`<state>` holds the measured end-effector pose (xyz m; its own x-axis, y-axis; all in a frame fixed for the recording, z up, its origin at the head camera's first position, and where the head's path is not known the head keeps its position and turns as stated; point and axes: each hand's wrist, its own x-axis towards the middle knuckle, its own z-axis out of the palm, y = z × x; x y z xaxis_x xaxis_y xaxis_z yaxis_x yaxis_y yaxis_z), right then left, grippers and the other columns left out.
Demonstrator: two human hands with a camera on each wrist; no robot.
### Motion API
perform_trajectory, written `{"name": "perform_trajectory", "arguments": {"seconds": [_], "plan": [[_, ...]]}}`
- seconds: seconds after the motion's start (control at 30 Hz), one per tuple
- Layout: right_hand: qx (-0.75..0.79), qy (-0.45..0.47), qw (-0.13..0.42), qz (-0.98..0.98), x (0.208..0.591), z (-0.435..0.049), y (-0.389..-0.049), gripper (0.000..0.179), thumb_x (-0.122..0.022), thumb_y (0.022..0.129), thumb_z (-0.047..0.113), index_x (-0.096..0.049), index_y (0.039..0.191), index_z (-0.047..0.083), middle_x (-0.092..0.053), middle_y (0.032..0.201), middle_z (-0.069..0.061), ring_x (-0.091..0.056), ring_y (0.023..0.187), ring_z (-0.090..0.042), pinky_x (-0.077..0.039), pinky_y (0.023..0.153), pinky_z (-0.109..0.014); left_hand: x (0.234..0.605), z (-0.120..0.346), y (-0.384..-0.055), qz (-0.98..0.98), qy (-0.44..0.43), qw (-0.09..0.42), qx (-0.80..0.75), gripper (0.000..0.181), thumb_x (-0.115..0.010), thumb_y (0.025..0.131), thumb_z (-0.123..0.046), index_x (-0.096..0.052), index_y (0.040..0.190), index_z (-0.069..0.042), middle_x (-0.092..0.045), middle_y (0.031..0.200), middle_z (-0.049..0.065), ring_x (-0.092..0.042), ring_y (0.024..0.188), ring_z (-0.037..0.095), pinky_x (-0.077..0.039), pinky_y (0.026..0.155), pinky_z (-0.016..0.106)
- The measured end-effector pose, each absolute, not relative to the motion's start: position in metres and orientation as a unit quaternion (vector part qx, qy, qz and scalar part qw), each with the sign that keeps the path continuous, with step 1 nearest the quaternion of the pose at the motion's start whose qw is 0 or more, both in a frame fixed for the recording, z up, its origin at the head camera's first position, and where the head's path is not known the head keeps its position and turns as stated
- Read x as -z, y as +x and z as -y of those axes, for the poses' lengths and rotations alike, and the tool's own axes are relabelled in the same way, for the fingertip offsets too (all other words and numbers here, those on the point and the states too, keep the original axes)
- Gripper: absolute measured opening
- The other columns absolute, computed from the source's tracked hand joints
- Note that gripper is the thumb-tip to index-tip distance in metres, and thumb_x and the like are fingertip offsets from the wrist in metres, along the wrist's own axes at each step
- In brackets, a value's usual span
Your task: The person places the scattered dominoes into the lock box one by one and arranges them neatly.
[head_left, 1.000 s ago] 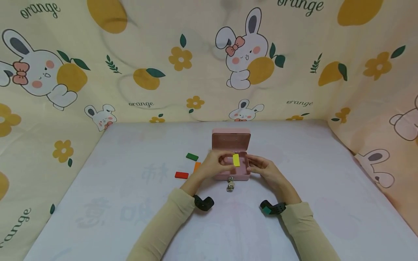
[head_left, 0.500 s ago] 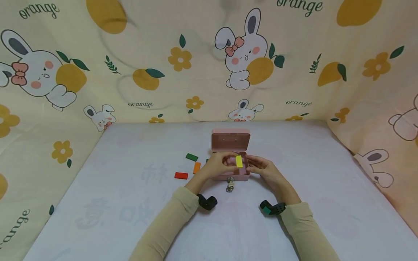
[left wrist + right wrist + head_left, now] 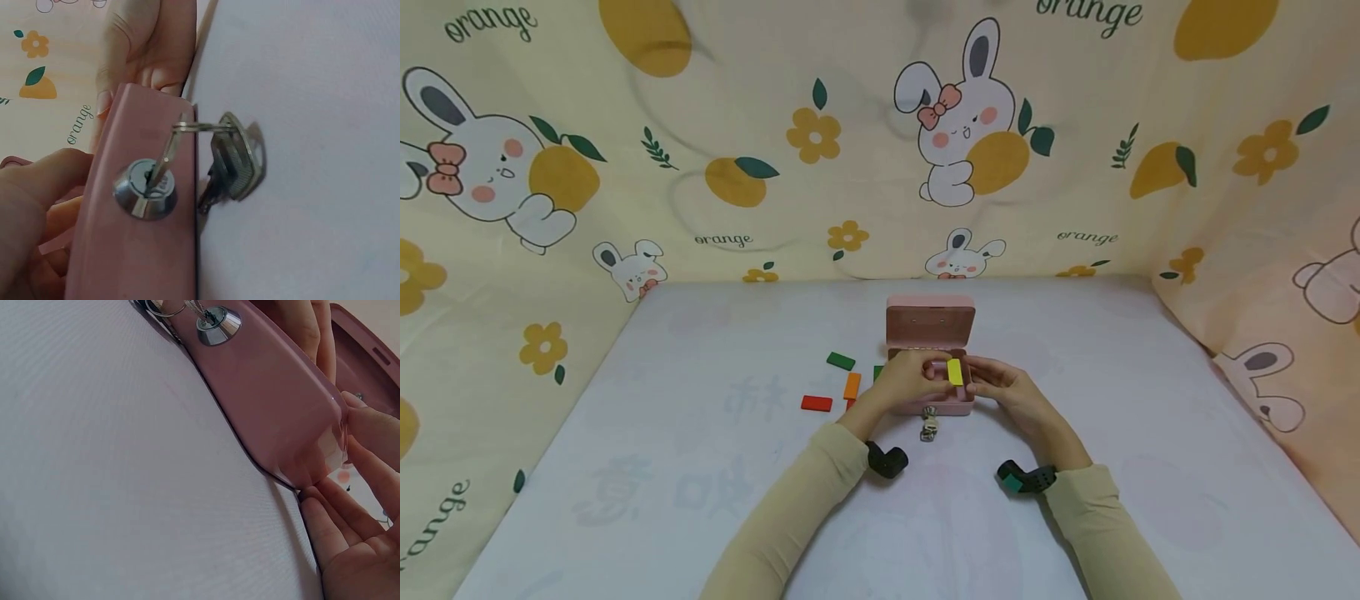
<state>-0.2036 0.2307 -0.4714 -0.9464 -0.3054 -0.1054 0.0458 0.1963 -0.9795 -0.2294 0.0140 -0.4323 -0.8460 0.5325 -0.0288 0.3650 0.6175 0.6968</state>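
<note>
A pink metal cash box [image 3: 940, 409] stands with its lid [image 3: 930, 325] raised. My left hand [image 3: 910, 379] pinches a yellow block [image 3: 955, 372] over the open box; in the left wrist view the box's front wall hides that block. My right hand [image 3: 1011, 392] holds the box by its right side, and the right wrist view shows fingers [image 3: 372, 434] at its corner. From the lock [image 3: 147, 187] in the front wall hangs a ring with a second key [image 3: 236, 159].
Left of the box lie a green block [image 3: 841, 361], an orange block [image 3: 852, 386] and a red block [image 3: 817, 403]. Another green and another red piece show partly behind my left hand. A patterned cloth [image 3: 850, 192] backs the white table [image 3: 662, 467].
My left hand has moved slightly to the right with the yellow block, uncovering more of the orange block and bits of a green and a red one. The right hand stays on the box.
</note>
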Motion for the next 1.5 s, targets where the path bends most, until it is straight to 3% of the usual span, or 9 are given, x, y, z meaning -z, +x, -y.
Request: {"name": "perform_trajectory", "arguments": {"seconds": [0.13, 0.3, 0.47, 0.57, 0.77, 0.87, 1.07, 1.33, 1.5], "plan": [[0.629, -0.083, 0.144, -0.76, 0.472, -0.231, -0.204, 0.059, -0.063, 0.093, 0.02, -0.04, 0.145, 0.001, -0.036, 0.153, -0.02, -0.045, 0.134, -0.013, -0.04, 0.096, -0.008, 0.434, -0.016, -0.23, -0.905, 0.243, 0.113, -0.329, 0.044, -0.072, 0.086, -0.032, -0.063, 0.127, -0.023, -0.062, 0.086, 0.001, -0.051, 0.079, 0.013, -0.037, 0.066, 0.021], [0.625, -0.082, 0.149, -0.762, 0.472, -0.231, -0.203, 0.06, -0.062, 0.094, 0.022, -0.039, 0.146, 0.003, -0.037, 0.153, -0.018, -0.049, 0.125, -0.001, -0.039, 0.107, -0.019, 0.435, -0.021, -0.229, -0.925, 0.233, 0.112, -0.278, 0.045, -0.069, 0.086, -0.041, -0.061, 0.129, -0.029, -0.069, 0.116, -0.001, -0.054, 0.091, 0.015, -0.041, 0.078, 0.026], [0.636, -0.085, 0.144, -0.753, 0.472, -0.23, -0.203, 0.059, -0.062, 0.094, 0.019, -0.038, 0.145, 0.0, -0.036, 0.152, -0.023, -0.051, 0.112, 0.012, -0.041, 0.097, -0.01, 0.436, -0.025, -0.227, -0.93, 0.227, 0.11, -0.266, 0.047, -0.07, 0.086, -0.039, -0.06, 0.131, -0.029, -0.066, 0.128, -0.002, -0.055, 0.096, 0.016, -0.045, 0.088, 0.031], [0.641, -0.083, 0.141, -0.75, 0.472, -0.23, -0.203, 0.059, -0.062, 0.093, 0.017, -0.039, 0.144, -0.002, -0.037, 0.151, -0.025, -0.052, 0.11, 0.013, -0.041, 0.093, -0.007, 0.437, -0.026, -0.226, -0.933, 0.222, 0.112, -0.261, 0.049, -0.07, 0.086, -0.039, -0.059, 0.132, -0.029, -0.065, 0.13, -0.001, -0.055, 0.095, 0.015, -0.046, 0.087, 0.031], [0.623, -0.085, 0.135, -0.766, 0.471, -0.23, -0.203, 0.06, -0.063, 0.093, 0.021, -0.04, 0.144, 0.0, -0.039, 0.15, -0.024, -0.051, 0.117, 0.007, -0.039, 0.102, -0.017, 0.44, -0.029, -0.228, -0.939, 0.211, 0.113, -0.246, 0.049, -0.069, 0.086, -0.041, -0.058, 0.133, -0.03, -0.063, 0.133, -0.001, -0.058, 0.103, 0.016, -0.048, 0.095, 0.037], [0.625, -0.085, 0.135, -0.765, 0.471, -0.23, -0.204, 0.06, -0.063, 0.093, 0.022, -0.04, 0.144, 0.0, -0.039, 0.15, -0.024, -0.051, 0.12, 0.003, -0.039, 0.101, -0.015, 0.442, -0.03, -0.229, -0.943, 0.211, 0.11, -0.234, 0.05, -0.069, 0.086, -0.042, -0.058, 0.134, -0.03, -0.063, 0.133, 0.0, -0.058, 0.104, 0.017, -0.048, 0.096, 0.038], [0.636, -0.084, 0.135, -0.755, 0.47, -0.23, -0.204, 0.06, -0.063, 0.093, 0.019, -0.039, 0.144, -0.002, -0.038, 0.151, -0.025, -0.051, 0.114, 0.01, -0.04, 0.092, -0.005, 0.442, -0.032, -0.23, -0.946, 0.211, 0.107, -0.223, 0.051, -0.069, 0.086, -0.041, -0.057, 0.134, -0.03, -0.062, 0.133, 0.0, -0.058, 0.102, 0.016, -0.048, 0.095, 0.037], [0.635, -0.084, 0.139, -0.755, 0.471, -0.231, -0.205, 0.06, -0.063, 0.093, 0.018, -0.039, 0.144, -0.001, -0.038, 0.151, -0.024, -0.051, 0.112, 0.012, -0.04, 0.093, -0.005, 0.442, -0.032, -0.228, -0.942, 0.198, 0.113, -0.246, 0.052, -0.071, 0.085, -0.041, -0.057, 0.134, -0.032, -0.06, 0.137, 0.0, -0.056, 0.109, 0.018, -0.046, 0.1, 0.039], [0.636, -0.086, 0.139, -0.754, 0.472, -0.231, -0.204, 0.058, -0.062, 0.093, 0.016, -0.039, 0.144, -0.001, -0.038, 0.151, -0.024, -0.052, 0.112, 0.011, -0.039, 0.093, -0.006, 0.44, -0.031, -0.227, -0.937, 0.192, 0.119, -0.268, 0.05, -0.071, 0.085, -0.038, -0.058, 0.133, -0.032, -0.063, 0.132, -0.001, -0.056, 0.104, 0.016, -0.048, 0.093, 0.035]]}}
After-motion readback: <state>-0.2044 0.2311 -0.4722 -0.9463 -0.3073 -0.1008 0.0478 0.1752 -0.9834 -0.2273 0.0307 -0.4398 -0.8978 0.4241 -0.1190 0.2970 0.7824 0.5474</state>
